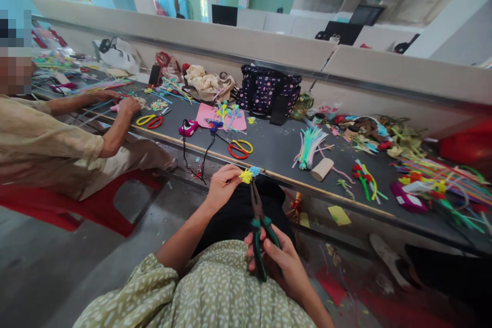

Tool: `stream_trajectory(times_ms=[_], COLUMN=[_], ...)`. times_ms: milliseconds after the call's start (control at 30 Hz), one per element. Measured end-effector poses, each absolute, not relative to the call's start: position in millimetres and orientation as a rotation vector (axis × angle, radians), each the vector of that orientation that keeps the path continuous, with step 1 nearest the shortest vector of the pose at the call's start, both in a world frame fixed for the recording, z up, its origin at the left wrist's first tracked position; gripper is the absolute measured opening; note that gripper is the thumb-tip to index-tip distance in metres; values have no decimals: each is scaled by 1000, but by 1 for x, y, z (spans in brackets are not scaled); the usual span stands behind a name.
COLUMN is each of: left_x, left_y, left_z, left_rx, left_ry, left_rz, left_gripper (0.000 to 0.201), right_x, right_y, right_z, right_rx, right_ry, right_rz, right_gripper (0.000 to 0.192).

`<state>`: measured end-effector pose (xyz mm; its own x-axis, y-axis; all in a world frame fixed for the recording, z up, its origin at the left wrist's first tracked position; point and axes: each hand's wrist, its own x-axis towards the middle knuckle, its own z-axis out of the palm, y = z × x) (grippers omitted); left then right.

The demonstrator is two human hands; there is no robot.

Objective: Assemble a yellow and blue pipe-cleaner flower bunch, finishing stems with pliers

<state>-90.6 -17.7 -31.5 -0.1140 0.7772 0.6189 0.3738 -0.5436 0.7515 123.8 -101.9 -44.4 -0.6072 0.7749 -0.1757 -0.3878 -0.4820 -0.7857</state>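
Observation:
My left hand [222,184] pinches a small yellow and blue pipe-cleaner flower [248,175] in front of the table edge. My right hand [279,259] grips the green handles of a pair of pliers [258,225], held upright over my lap. The plier jaws point up and reach the underside of the flower. Both hands are below the level of the dark work table [277,148].
Red and yellow scissors [239,148], a bundle of pastel pipe cleaners [308,146], a cardboard roll [322,168], a dotted bag [267,93] and a pink sheet [221,115] lie on the table. A person [57,138] on a red chair works at left.

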Motion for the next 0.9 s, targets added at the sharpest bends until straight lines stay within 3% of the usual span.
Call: stream_trajectory(times_ms=[567,900], left_x=[-96,-91], left_y=[-18,-15], left_z=[-35,-33], left_rx=[2115,1914], left_ry=[1305,1312], left_rz=[1738,1697], left_gripper=[16,12], right_x=[123,123], right_y=[-102,-102], right_z=[-51,-47], right_rx=[-813,-705], right_ry=[-1085,-994], right_rz=[1983,2065], right_gripper=[22,22])
